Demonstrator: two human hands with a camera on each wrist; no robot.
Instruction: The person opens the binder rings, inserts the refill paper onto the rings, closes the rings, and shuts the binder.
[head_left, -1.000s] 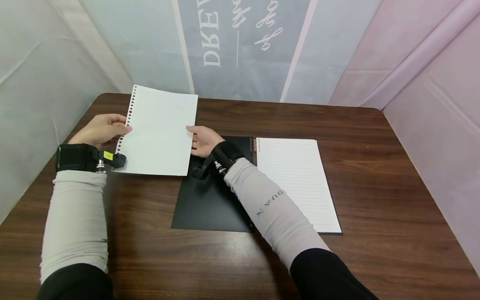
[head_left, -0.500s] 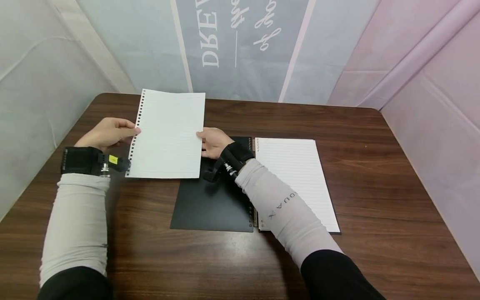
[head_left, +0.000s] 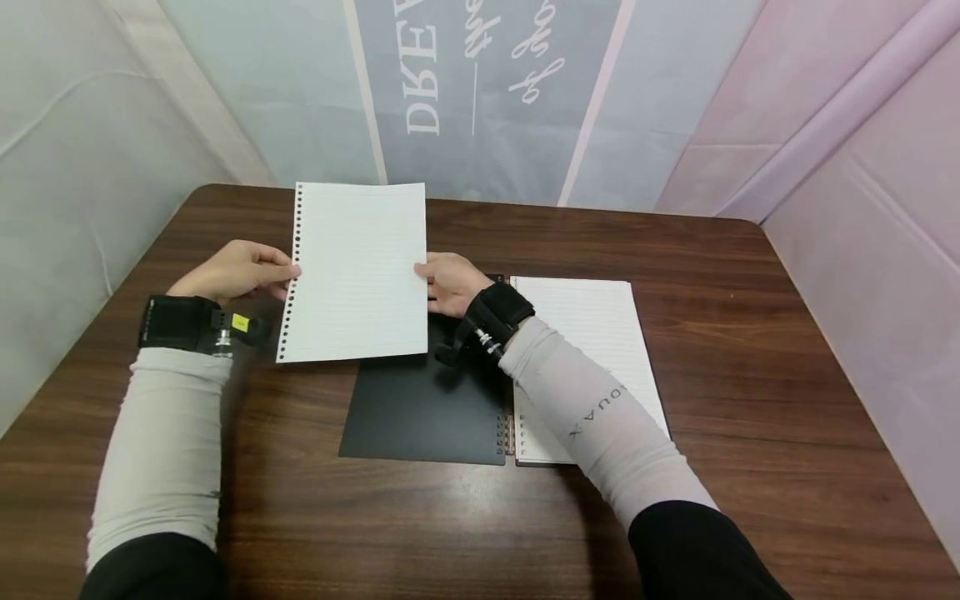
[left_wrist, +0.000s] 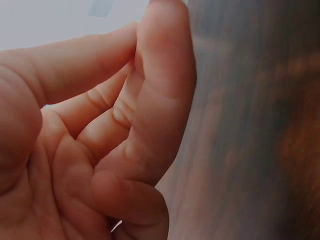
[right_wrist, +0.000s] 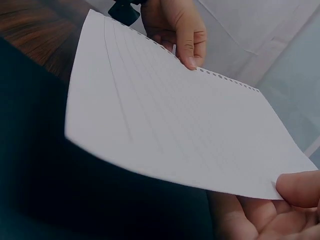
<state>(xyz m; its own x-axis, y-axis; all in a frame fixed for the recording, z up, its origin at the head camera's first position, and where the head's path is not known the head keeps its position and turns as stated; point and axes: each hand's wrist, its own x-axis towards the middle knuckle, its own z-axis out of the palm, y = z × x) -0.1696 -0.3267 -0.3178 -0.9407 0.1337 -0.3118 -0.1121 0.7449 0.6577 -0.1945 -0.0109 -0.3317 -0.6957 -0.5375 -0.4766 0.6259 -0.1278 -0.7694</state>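
The sheet of paper (head_left: 360, 275) was white with faint ruled lines, and a row of small dark holes ran down its left edge. From the right wrist it looked gently bowed rather than flat. It was held up in the air off the far left part of the open notebook (head_left: 427, 417), its near right corner overlapping the black cover in the head view.

The left hand (head_left: 236, 271), farther left of the notebook than the sheet, pinched the holed edge between thumb and forefinger, the other fingers curled in. The right hand (head_left: 453, 285), over the notebook's black cover, pinched the opposite edge, thumb on top and fingers beneath.

Compared with a second earlier, the sheet had moved rightward, so it hid more of the notebook's cover, and its holed edge leaned less. Both hands had travelled right with it, keeping their pinch. The right forearm had shifted too, uncovering the near end of the notebook's rings (head_left: 510, 435). The notebook itself lay in the same spot on the table (head_left: 300, 500).
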